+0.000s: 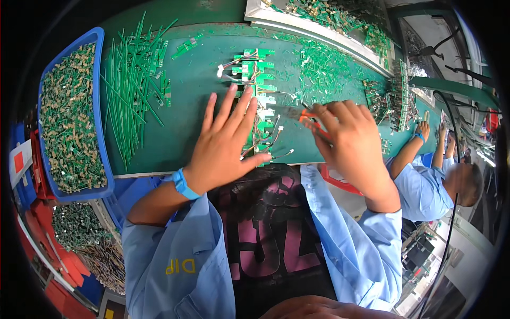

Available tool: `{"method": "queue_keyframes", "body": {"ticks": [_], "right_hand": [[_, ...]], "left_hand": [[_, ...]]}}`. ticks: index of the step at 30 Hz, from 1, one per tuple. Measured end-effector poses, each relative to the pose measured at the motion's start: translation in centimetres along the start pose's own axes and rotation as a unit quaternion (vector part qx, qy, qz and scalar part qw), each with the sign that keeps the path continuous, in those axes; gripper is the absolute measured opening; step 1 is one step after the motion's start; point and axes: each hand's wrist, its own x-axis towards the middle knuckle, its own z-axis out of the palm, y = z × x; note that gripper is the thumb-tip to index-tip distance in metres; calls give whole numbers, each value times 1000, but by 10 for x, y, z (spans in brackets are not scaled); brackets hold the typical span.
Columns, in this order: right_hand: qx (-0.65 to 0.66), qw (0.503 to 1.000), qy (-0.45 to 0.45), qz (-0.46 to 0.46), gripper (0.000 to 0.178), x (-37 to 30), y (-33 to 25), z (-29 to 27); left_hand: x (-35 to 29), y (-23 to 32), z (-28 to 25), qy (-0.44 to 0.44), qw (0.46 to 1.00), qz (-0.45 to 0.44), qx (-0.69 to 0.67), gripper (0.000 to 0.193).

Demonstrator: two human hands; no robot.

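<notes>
Green workbench (180,146) spans the view, with a blue tray (99,80) of small boards at the left, perhaps put there to leave working space. Between the hands lies a wired circuit-board panel (248,68); the left hand (220,149) rests against its left side, fingers spread apart, apparently steadying it, while the right hand (353,141) is closed around an orange-handled tool (313,125) near the panel's right edge. Yellow lettering (181,266) marks the blue jacket (340,244), pink lettering (261,255) the black shirt (239,212)
</notes>
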Motion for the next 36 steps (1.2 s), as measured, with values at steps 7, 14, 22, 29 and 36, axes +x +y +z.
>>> {"method": "queue_keyframes", "body": {"ticks": [7,14,22,29,36], "right_hand": [[-19,999,-34,-35,43,0,-23,16],[-73,996,6,-57,40,-5,-30,25],[-33,996,-69,42,19,-16,-27,13],[16,999,-32,0,39,-38,-31,-8],[-36,999,-26,-31,40,-41,-57,18]], "left_hand": [[-17,16,7,-54,999,7,1,109],[-21,11,18,-55,998,15,13,111],[-24,13,20,-48,999,15,12,111],[-25,11,25,-39,999,18,21,110],[-27,11,27,-40,999,22,24,109]]}}
